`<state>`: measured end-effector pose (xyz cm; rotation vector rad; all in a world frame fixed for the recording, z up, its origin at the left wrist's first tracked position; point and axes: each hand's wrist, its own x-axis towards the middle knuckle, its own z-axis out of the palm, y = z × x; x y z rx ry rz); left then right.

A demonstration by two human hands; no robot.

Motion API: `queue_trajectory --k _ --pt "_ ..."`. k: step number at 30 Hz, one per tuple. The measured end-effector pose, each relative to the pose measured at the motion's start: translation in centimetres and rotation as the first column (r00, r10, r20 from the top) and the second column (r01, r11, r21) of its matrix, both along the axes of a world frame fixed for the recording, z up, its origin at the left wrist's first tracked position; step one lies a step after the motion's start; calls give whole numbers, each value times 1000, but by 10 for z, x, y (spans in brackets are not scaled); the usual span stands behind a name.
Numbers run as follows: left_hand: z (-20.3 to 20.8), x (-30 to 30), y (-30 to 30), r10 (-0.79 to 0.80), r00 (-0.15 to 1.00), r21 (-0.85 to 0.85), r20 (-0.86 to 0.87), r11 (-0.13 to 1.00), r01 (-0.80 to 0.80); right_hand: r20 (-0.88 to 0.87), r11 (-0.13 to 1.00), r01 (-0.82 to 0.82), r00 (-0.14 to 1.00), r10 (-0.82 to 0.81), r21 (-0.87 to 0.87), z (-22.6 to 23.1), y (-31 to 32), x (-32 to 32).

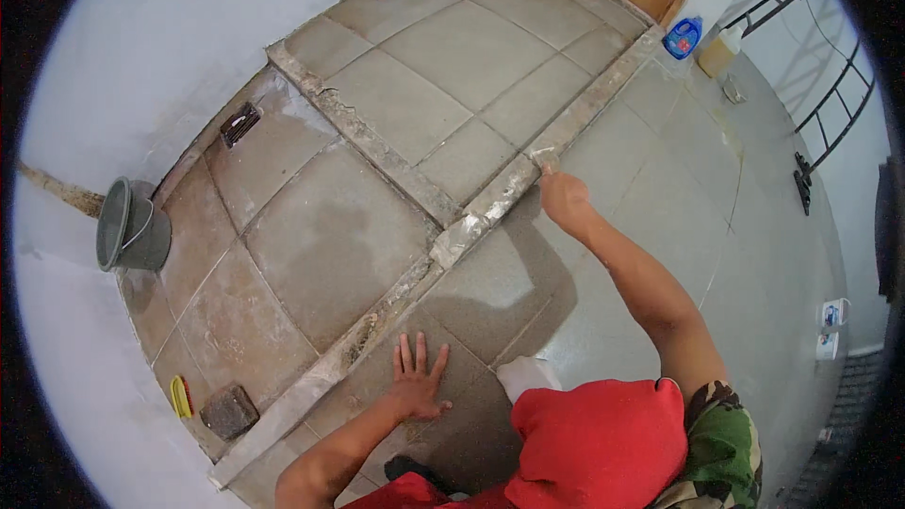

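Observation:
My right hand (pixel 566 200) is closed on a small pale-ended tool (pixel 545 160), its tip against the top of the raised concrete curb (pixel 577 119); most of the tool is hidden by the fist, so its kind cannot be made out. Wet-looking white patches (pixel 474 223) mark the curb just left of it. On the grey floor tiles in front of the curb, my left hand (pixel 415 388) lies flat with fingers spread, holding nothing. Red clothing (pixel 599 448) covers my body between the arms, and a white patch (pixel 528 377) shows beside it.
Behind the curb, a grey bucket (pixel 146 234) leans by the left wall, near a floor drain (pixel 239 123). A yellow brush (pixel 181 397) and a stone block (pixel 229 412) lie lower left. A blue bottle (pixel 682 38), yellowish jug (pixel 720 52) and black ladder-like frame (pixel 834 113) stand right.

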<state>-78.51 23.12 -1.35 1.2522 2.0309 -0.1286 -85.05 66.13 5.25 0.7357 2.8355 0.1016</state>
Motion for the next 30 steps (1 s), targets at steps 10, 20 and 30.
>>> queue_trajectory --k 10,20,30 --pt "-12 1 -8 -3 1000 63 -14 998 4 -32 1000 -16 999 16 -11 -6 5 7" --pt "14 -2 4 3 1000 -39 12 999 -3 -43 997 11 999 -15 -78 -4 5 12" --pt "-6 2 -4 3 1000 23 -14 1000 -2 -129 999 -36 991 32 -29 -7 7 16"
